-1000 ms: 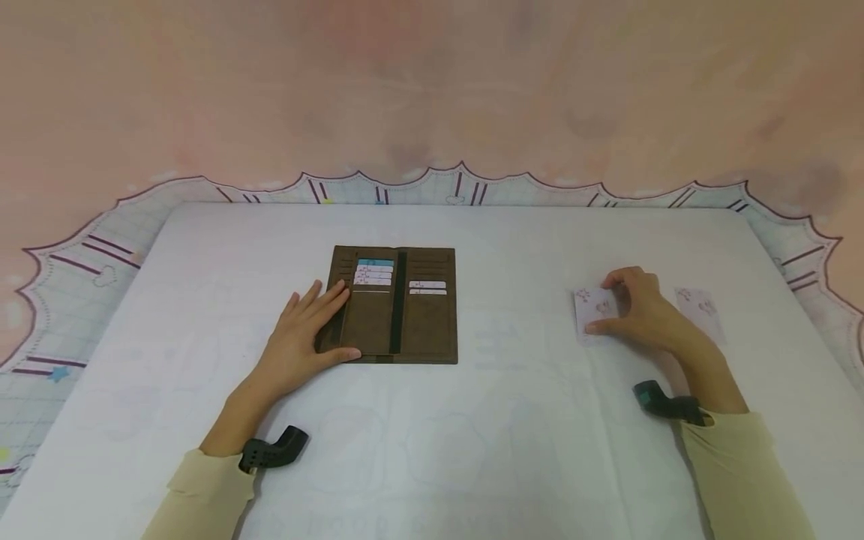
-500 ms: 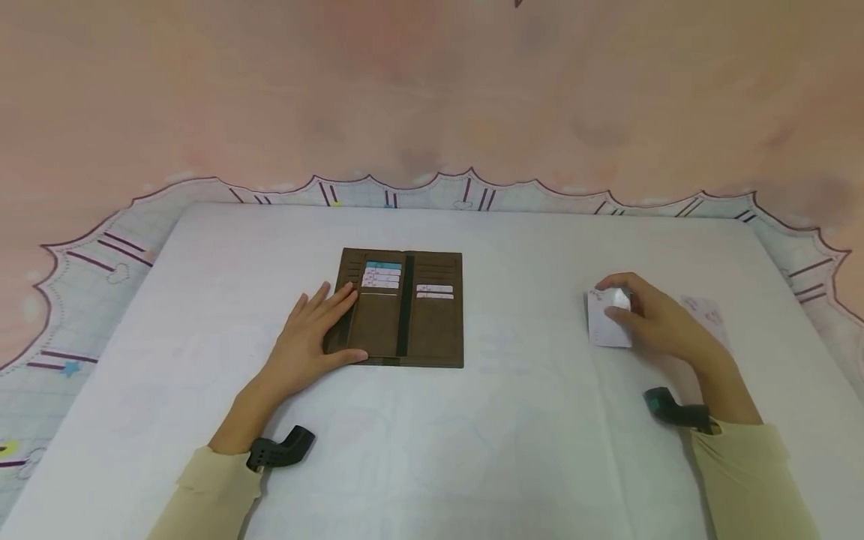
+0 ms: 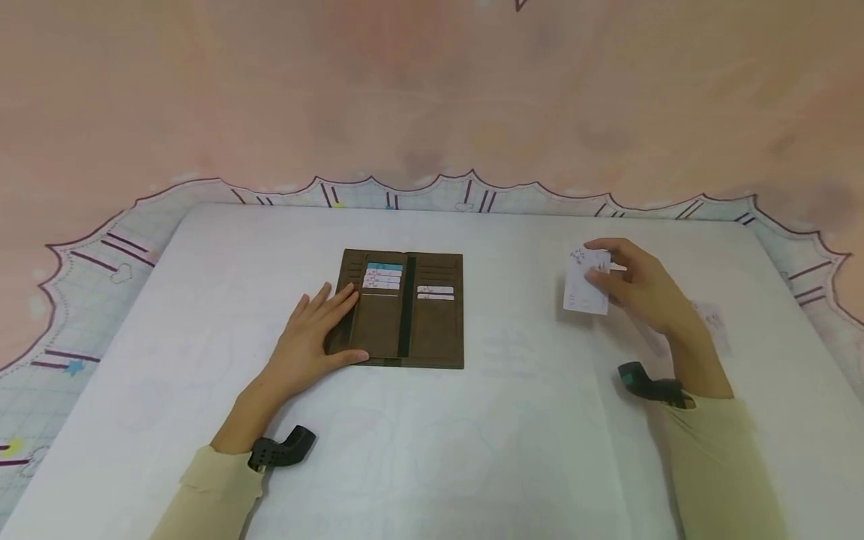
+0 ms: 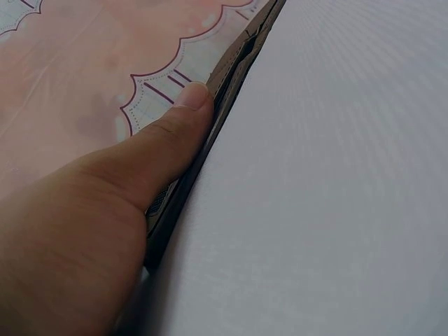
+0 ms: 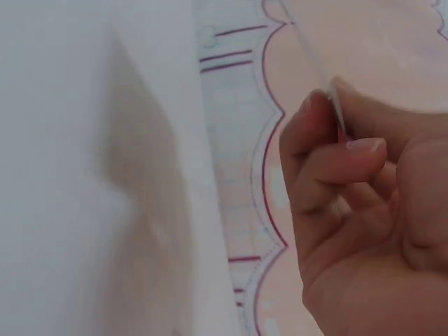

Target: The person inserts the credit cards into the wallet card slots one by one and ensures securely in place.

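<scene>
White card (image 3: 584,289), print unreadable

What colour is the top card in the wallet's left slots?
Teal top card, clearest in the head view.

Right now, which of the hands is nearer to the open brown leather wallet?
Left. The left hand rests on the open brown leather wallet at its left edge; the right hand is well off to its right, pinching a white card.

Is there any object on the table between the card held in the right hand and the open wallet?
Nothing visible. The right hand pinches the card above the table; the stretch across to the wallet is bare. The left hand rests on the wallet's far left side, outside that path.
</scene>
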`<state>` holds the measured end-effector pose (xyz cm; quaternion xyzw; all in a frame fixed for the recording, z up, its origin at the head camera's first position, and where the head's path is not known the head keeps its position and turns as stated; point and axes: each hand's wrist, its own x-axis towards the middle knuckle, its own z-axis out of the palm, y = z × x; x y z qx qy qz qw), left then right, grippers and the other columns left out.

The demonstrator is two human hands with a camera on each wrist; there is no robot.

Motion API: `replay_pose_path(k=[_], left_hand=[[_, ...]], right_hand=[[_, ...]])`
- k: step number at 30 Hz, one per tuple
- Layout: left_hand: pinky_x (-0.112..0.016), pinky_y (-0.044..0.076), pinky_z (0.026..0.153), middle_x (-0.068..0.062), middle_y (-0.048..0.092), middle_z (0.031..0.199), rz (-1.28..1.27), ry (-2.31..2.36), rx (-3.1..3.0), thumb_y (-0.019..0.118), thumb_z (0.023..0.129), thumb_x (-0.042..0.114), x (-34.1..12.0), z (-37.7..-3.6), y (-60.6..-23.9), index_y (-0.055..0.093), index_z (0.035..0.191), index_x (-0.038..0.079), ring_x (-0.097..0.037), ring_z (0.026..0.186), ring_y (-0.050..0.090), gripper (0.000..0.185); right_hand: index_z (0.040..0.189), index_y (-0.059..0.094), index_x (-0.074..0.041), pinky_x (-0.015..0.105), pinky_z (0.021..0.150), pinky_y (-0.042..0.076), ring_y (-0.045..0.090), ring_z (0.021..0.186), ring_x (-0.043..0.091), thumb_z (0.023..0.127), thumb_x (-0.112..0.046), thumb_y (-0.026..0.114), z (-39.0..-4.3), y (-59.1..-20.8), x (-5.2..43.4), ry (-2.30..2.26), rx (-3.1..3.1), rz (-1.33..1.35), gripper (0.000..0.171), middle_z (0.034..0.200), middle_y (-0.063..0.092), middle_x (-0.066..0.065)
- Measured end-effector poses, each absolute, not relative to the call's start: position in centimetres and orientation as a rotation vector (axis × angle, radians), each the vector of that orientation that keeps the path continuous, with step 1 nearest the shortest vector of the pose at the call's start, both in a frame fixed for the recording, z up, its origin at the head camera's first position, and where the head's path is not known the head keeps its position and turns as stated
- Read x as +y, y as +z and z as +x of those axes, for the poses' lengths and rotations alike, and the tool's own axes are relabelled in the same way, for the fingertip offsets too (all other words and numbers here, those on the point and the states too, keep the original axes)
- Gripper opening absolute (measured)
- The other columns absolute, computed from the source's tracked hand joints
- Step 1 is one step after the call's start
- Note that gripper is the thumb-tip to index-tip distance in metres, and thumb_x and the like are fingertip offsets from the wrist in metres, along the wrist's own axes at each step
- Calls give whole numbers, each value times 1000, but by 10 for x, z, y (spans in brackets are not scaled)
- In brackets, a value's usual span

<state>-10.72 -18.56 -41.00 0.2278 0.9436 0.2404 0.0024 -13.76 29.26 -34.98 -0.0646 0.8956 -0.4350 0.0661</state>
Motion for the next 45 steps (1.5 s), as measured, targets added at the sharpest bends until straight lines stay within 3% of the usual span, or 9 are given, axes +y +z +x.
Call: replay_pose_path(k=[4,9,16,33,38,45], left_hand=[[-49,-1,115,-8,28,155,709,750,2965,79,75,45,-186,-108,-410,35,149,9,-32,144,10,93],[-49,-1,115,-8,28,155,717,764,2955,79,75,44,-184,-109,-409,35,149,9,-31,144,10,92],[-50,0,115,-9,29,155,720,758,2956,79,75,44,-184,-108,-409,36,148,8,-32,144,11,92],[-50,-1,115,-8,28,155,708,760,2953,78,76,45,-186,-108,-410,35,149,9,-32,144,10,92],[-50,-1,115,-8,28,155,715,764,2951,78,76,45,-186,-107,-412,35,149,9,-32,144,10,92],[-50,0,115,-8,28,155,725,761,2961,78,76,46,-185,-106,-411,35,149,9,-32,144,11,92]], right_hand=[[138,48,-20,22,56,49,56,74,16,94,-23,62,-148,-355,282,-1447,2690,-96,46,118,46,8],[138,50,-16,22,59,52,57,75,18,96,-15,60,-156,-357,267,-1540,2687,-91,44,107,49,10],[139,50,-13,22,63,53,58,84,21,96,-8,56,-167,-351,240,-1661,2594,-126,44,125,52,11],[138,51,-14,23,67,54,57,93,26,95,-2,54,-187,-350,163,-1873,2462,-171,45,128,53,10],[136,53,-12,23,66,54,58,83,25,94,-1,54,-188,-358,145,-1919,2460,-168,43,120,54,13],[132,56,-11,41,69,53,58,68,21,93,0,56,-192,-372,129,-1969,2484,-177,41,102,52,12]])
